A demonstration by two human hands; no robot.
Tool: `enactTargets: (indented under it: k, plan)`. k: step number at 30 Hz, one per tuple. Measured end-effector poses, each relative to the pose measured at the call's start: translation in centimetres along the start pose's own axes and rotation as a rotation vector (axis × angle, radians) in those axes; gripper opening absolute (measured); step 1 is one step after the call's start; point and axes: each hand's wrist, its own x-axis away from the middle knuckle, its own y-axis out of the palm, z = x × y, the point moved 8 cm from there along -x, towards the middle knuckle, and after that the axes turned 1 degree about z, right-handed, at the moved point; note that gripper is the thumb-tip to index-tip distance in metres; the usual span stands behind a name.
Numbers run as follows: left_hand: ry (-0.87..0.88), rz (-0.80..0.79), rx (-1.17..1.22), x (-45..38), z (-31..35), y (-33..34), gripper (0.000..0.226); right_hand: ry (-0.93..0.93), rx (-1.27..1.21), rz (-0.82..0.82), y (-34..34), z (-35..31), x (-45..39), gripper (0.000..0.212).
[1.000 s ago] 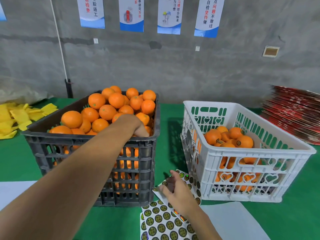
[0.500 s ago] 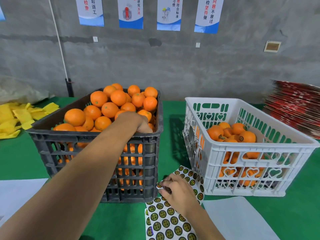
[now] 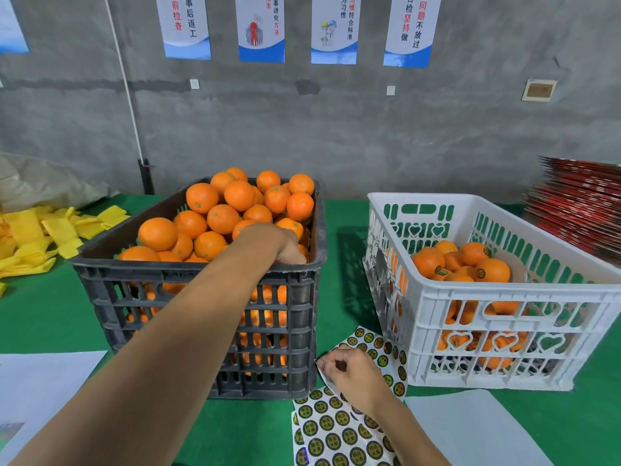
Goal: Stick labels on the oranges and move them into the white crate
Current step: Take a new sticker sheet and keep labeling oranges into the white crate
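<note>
Reaching into the black crate (image 3: 201, 297) at centre frame, your left hand (image 3: 275, 242) is curled down among the piled oranges (image 3: 221, 210) near the crate's right rim; its fingers are hidden, so you cannot tell whether they grip a fruit. Your right hand (image 3: 356, 375), low and right of centre, pinches at the edge of a label sheet (image 3: 379, 348) whose upper part curls up against the white crate (image 3: 470, 317). At least two sheets of round green-and-gold labels (image 3: 329, 428) lie overlapped on the green table (image 3: 50, 317) between the two crates. The white crate, at right, holds a lower heap of oranges, three of them showing a dark round label on top. Roughly twenty oranges are visible above the black crate's rim. Four posters (image 3: 262, 28) hang on the grey wall across the top, yellow foam sleeves (image 3: 40, 237) lie at left, and red flat cartons (image 3: 581, 203) are stacked at the right edge.
</note>
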Motion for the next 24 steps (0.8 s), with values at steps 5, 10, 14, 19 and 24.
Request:
enactTargets:
  k: [5,10,14,19,24]
  plan:
    - [0.006,0.005,0.02,0.2,0.1,0.0,0.069,0.097,-0.165,-0.051,0.4,0.7,-0.4,0.025]
    - [0.008,0.016,0.018,0.1,0.2,-0.1,0.057,0.149,-0.334,-0.085,1.0,1.4,-1.1,0.024]
    - [0.023,0.015,0.039,0.3,0.3,-0.2,0.054,0.14,-0.281,-0.07,1.1,1.6,-1.1,0.024]
    - [-0.025,0.045,0.049,0.7,0.0,-0.4,0.074,0.066,0.109,0.053,0.0,0.8,-0.4,0.022]
    - [-0.11,0.364,0.209,1.7,-1.5,-3.2,0.074,0.253,-0.323,0.182,-1.4,1.5,-0.1,0.024]
